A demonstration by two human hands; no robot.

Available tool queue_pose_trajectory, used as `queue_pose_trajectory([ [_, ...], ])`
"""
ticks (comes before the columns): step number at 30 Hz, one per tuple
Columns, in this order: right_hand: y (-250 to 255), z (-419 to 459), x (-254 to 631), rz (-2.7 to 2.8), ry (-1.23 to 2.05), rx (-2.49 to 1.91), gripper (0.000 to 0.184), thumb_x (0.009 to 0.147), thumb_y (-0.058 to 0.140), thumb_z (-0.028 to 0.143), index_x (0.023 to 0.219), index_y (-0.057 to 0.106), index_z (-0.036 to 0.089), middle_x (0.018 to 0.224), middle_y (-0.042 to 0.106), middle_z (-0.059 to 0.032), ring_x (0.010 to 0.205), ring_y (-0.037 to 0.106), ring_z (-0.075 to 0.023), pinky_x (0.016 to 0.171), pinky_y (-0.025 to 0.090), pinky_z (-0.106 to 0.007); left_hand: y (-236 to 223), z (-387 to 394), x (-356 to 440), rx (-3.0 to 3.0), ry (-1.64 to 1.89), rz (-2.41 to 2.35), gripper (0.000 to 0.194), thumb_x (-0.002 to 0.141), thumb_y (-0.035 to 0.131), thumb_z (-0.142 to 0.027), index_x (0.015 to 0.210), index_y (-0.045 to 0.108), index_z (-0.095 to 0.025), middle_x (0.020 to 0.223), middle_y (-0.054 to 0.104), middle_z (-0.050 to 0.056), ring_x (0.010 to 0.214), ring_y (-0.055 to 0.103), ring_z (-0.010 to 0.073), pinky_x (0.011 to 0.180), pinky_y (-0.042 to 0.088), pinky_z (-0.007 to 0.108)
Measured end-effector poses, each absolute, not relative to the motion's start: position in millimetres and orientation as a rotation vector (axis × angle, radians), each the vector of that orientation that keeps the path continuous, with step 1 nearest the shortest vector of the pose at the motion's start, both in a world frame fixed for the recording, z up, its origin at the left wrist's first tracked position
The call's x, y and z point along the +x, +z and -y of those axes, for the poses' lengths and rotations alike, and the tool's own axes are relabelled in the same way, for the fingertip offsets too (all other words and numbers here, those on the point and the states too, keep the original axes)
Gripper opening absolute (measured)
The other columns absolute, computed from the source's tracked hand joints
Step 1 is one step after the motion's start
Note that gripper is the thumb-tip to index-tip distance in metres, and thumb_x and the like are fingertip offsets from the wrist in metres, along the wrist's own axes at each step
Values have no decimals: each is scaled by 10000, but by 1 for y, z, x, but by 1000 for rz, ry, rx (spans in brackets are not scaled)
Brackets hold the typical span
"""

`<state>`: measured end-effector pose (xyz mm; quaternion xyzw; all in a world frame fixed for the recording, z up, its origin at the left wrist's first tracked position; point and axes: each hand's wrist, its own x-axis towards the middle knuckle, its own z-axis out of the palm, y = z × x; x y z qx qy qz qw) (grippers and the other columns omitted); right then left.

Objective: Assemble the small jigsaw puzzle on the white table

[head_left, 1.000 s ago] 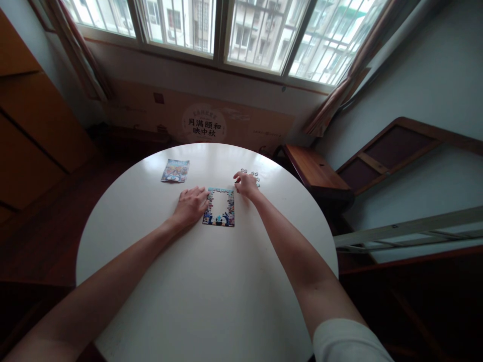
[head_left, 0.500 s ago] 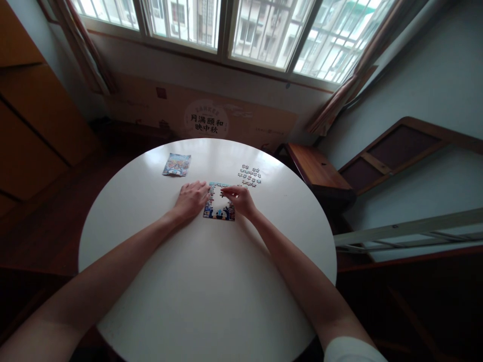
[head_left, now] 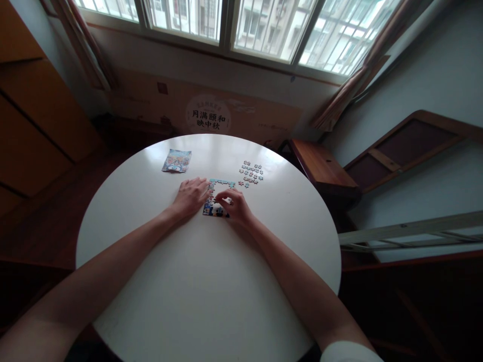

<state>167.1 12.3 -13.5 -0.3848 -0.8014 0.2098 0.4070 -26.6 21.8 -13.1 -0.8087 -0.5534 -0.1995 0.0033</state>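
Observation:
A small jigsaw puzzle (head_left: 222,181) lies on the white round table, its border joined and its middle partly bare. My left hand (head_left: 191,195) rests flat, fingers stretched out, with the fingertips at the puzzle's left edge. Over the puzzle's lower right is my right hand (head_left: 236,205), thumb and forefinger pinched on a small puzzle piece (head_left: 215,199) near the left inner side. My right hand covers part of the puzzle's right side. Several loose puzzle pieces (head_left: 251,174) lie beyond it to the right.
A colourful printed picture sheet or packet (head_left: 177,161) lies at the far left of the round table (head_left: 204,281). Past the table's far right edge stands a wooden bench (head_left: 320,163). Windows are beyond the far wall.
My right hand has moved down and slightly left over the puzzle, its pinch now nearer the lower left of the bare middle. My left hand stays at the puzzle's edge.

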Motion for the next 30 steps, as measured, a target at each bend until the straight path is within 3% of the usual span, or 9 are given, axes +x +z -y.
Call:
queue_pose_trajectory([
  [10, -16, -14, 168, 1982, 609, -963, 82, 833, 668, 230, 850, 746, 215, 772, 708, -28, 740, 612, -153, 773, 469, -291, -11, -22, -28, -2543, -631, 1725, 413, 963, 374, -414, 1252, 597, -221, 1355, 580, 87, 1283, 482, 251, 1058, 328, 432],
  [16, -17, -14, 168, 2011, 613, -885, 242, 918, 509, 189, 1031, 718, 232, 851, 602, -42, 771, 576, -145, 734, 482, -278, -11, -22, -28, -2575, -650, 1736, 389, 960, 381, -410, 1222, 618, -246, 1362, 573, 73, 1295, 466, 253, 1063, 322, 441],
  [24, -15, -11, 166, 1855, 619, -969, 129, 829, 555, 157, 866, 675, 188, 860, 570, -29, 749, 572, -126, 722, 500, -252, -13, -22, -29, -2572, -617, 1733, 396, 958, 389, -422, 1229, 615, -243, 1372, 568, 70, 1299, 463, 249, 1066, 318, 437],
  [30, -15, -12, 168, 1798, 650, -923, 205, 839, 542, 195, 982, 689, 197, 877, 591, -36, 753, 587, -126, 748, 505, -272, -13, -23, -29, -2573, -620, 1736, 390, 950, 408, -422, 1230, 613, -246, 1375, 565, 71, 1304, 461, 246, 1071, 317, 435],
])
